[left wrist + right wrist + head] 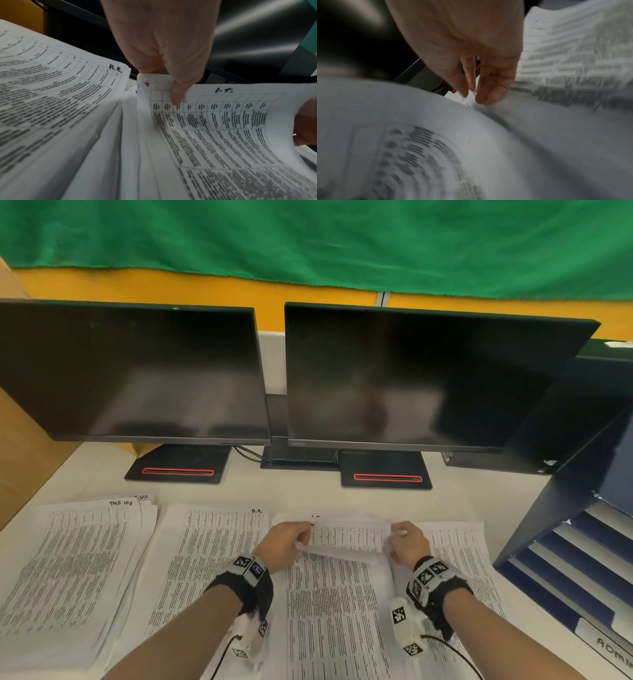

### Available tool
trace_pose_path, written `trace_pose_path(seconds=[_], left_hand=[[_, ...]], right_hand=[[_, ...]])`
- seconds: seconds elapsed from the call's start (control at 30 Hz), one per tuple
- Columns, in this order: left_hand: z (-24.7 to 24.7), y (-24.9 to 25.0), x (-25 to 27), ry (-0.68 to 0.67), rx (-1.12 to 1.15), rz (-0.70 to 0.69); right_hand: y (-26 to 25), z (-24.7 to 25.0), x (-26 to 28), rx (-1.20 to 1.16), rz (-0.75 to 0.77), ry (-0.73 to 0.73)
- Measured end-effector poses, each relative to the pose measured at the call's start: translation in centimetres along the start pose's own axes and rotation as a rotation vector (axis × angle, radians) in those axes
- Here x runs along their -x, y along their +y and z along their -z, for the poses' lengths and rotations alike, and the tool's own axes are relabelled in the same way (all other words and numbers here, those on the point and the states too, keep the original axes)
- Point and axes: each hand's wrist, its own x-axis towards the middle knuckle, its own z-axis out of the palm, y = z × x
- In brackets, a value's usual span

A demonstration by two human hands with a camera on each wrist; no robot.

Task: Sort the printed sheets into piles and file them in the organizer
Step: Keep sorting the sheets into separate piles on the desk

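Observation:
Several piles of printed sheets lie across the white desk. The middle pile [329,604] is marked "I.T."; its far end [349,537] is lifted and curled toward me. My left hand [301,537] pinches the top left corner of those sheets [214,121], thumb on top. My right hand [397,539] grips their top right corner [471,98]. To the left lie the pile marked "H.R." [209,563] [56,86] and another pile [68,570]. A further pile [459,556] lies to the right. The dark blue organizer [582,542] stands at the right.
Two dark monitors [130,371] [421,378] stand behind the piles on bases with red stripes [178,472]. The organizer has slanted trays, one labelled "ADMIN" [613,648]. A cardboard box [20,446] stands at the left edge.

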Motion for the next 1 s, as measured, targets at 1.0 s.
trace_pose_path(seconds=[1.0], left_hand=[[1.0,-0.9,0.3,0.051,-0.042,0.086]], right_hand=[[-3.1,1.0,2.3,0.543,0.742,0.029]])
